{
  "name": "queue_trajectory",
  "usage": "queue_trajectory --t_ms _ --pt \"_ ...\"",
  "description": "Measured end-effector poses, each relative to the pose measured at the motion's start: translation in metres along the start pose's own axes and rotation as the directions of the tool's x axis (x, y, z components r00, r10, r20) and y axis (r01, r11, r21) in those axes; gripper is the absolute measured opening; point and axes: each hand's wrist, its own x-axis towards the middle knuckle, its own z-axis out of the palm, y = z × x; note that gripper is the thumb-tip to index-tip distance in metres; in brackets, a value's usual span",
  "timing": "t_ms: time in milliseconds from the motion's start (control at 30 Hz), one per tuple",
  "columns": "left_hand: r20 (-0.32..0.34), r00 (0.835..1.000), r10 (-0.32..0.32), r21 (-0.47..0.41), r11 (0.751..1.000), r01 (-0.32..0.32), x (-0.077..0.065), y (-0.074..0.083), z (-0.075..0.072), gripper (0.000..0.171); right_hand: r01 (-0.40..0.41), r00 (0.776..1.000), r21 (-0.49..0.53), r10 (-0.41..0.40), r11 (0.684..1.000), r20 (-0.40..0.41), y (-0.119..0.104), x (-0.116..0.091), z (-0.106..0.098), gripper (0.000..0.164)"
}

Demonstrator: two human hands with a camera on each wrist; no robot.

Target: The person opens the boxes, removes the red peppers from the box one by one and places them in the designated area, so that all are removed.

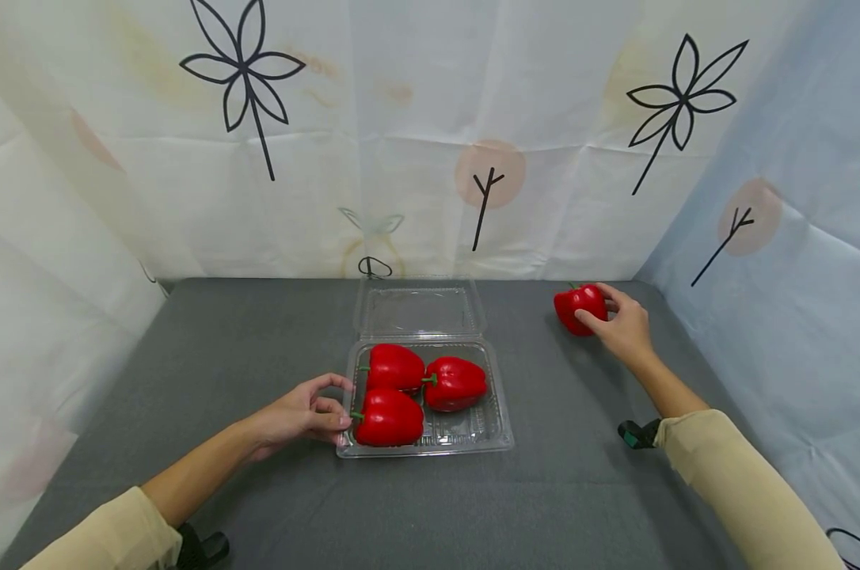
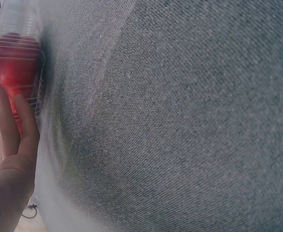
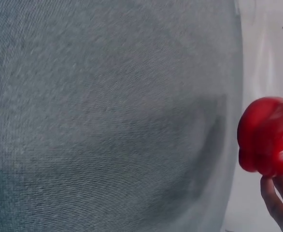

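Observation:
My right hand (image 1: pixel 625 324) grips a red bell pepper (image 1: pixel 576 309) at the far right of the table, thumb in front and fingers behind. In the right wrist view this bell pepper (image 3: pixel 267 137) is raised, its shadow falling on the cloth. A clear plastic clamshell container (image 1: pixel 466 431) lies with its lid (image 1: pixel 423 309) folded back, away from me. Inside the base are three more red bell peppers, two at the left (image 1: pixel 394 366) and one at the right (image 1: pixel 456 384). My left hand (image 1: pixel 305 416) holds the container's left edge, with fingers along its side wall in the left wrist view.
Grey cloth (image 1: pixel 259 340) covers the table. Printed white fabric (image 1: pixel 416 103) hangs behind it and along both sides, close beyond my right hand. A dark strap device (image 1: pixel 638 434) sits at my right wrist. A black cable (image 1: pixel 854 546) shows at the lower right.

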Motion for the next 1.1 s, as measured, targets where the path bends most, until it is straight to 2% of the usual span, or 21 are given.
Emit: queue_trajectory --t_ms 100,333,633,900,1100 --pt "0.000 1.000 -0.003 -0.004 1.000 0.003 0.001 0.000 0.000 0.063 -0.030 1.000 -0.054 0.030 0.998 -0.002 0.005 0.000 0.001 0.060" --pt "0.004 1.000 0.001 0.008 1.000 -0.001 0.001 0.000 0.001 0.062 -0.115 0.988 -0.176 0.130 0.978 0.079 0.016 0.000 0.005 0.064" --pt "-0.010 1.000 0.002 0.009 1.000 -0.002 0.000 0.001 0.001 0.064 -0.096 0.990 -0.174 0.113 0.980 0.090 0.020 0.001 0.007 0.066" --pt "0.001 1.000 0.009 0.018 1.000 -0.009 0.001 0.001 0.000 0.064 -0.111 0.988 -0.175 0.128 0.978 0.087 0.023 -0.001 0.009 0.066" --pt "0.004 1.000 0.005 0.000 1.000 -0.005 0.002 0.001 0.000 0.064 -0.073 0.992 -0.191 0.090 0.979 0.084 0.024 -0.002 0.011 0.067"
